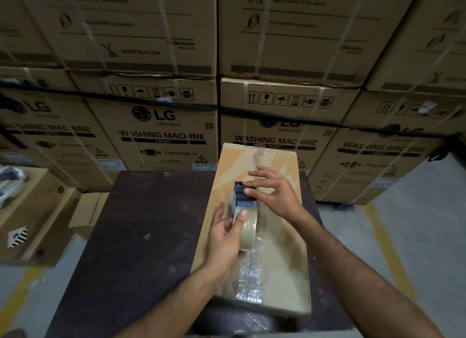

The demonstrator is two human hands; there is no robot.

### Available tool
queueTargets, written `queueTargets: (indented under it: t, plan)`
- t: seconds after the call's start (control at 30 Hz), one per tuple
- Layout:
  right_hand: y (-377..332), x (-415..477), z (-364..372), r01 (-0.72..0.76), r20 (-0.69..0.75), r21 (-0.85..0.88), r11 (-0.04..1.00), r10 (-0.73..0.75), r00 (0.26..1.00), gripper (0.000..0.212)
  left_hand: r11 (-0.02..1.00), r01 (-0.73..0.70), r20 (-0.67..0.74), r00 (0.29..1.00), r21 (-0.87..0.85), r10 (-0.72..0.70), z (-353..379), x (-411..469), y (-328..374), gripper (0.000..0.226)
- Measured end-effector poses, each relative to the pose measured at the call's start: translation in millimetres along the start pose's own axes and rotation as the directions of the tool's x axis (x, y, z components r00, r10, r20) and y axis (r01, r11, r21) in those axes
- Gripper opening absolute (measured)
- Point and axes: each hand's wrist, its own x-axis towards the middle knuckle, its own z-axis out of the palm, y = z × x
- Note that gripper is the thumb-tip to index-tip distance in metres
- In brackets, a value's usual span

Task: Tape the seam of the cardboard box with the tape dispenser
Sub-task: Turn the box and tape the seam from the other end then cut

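Both hands grip the tape dispenser (243, 206) midway along the box (282, 236), left hand (224, 234) on the roll, right hand (272, 191) at the blade, untaped seam running ahead.

Tan cardboard box (282, 236), glossy clear tape strip (248, 279) along seam, dark blue dispenser (240, 195), beige tape roll (248, 226), dark brown table (141, 236), black-printed brown cartons (161, 135).

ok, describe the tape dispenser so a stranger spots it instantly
On the dark table lies a long cardboard box. The tape dispenser sits on its centre seam, held between both hands: the only dark blue thing there, carrying a roll of clear tape.
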Motion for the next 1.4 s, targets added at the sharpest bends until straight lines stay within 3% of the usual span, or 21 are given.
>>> queueTargets:
  t: [0.1, 0.3, 0.5, 0.67, 0.87, 1.23, 1.4]
  plan:
    - [-6.9, 3.3, -4.2, 0.018, -0.004, 0.009, 1.000, -0.018, 1.000, 0.033, 0.999, -0.047, 0.036, 0.998, -0.006, 0.047, -2.5, -7.5, 14.0, 0.039]
    - [-0.7, -9.3, 1.7, 0.013, -0.083, -0.056, 0.998, -0.018, 0.996, 0.030, 0.999, 0.010, 0.073, 0.997, -0.049, -0.007, -6.9, -7.2, 14.2, 0.057]
    - [-0.1, -12.0, 8.9, -0.060, -0.144, -0.052, 0.997, 0.052, 0.988, 0.027, 0.996, 0.063, 0.128, 0.990, -0.069, -0.054, -9.8, 3.8, 0.1, 0.046]
    - [3.5, -6.7, 10.0, -0.100, -0.191, -0.030, 0.995, 0.092, 0.977, 0.024, 0.998, 0.051, 0.167, 0.984, 0.026, -0.054, -13.9, 10.7, -15.1, 0.046]
    - [8.1, 8.8, 4.0, -0.164, -0.237, -0.058, 0.985, 0.146, 0.961, 0.006, 0.984, -0.016, 0.255, 0.967, 0.175, -0.030, -18.6, 15.9, -23.4, 0.014]
    - [15.4, 37.5, 1.8, -0.264, -0.274, -0.180, 0.948, 0.209, 0.939, 0.012, 0.925, -0.167, 0.403, 0.915, 0.342, 0.016, -32.6, 40.3, -27.3, 0.036]
    - [17.0, 48.3, 1.8, -0.325, -0.272, -0.191, 0.926, 0.268, 0.924, 0.013, 0.929, -0.153, 0.456, 0.890, 0.337, -0.019, -36.7, 47.3, -28.3, 0.024]
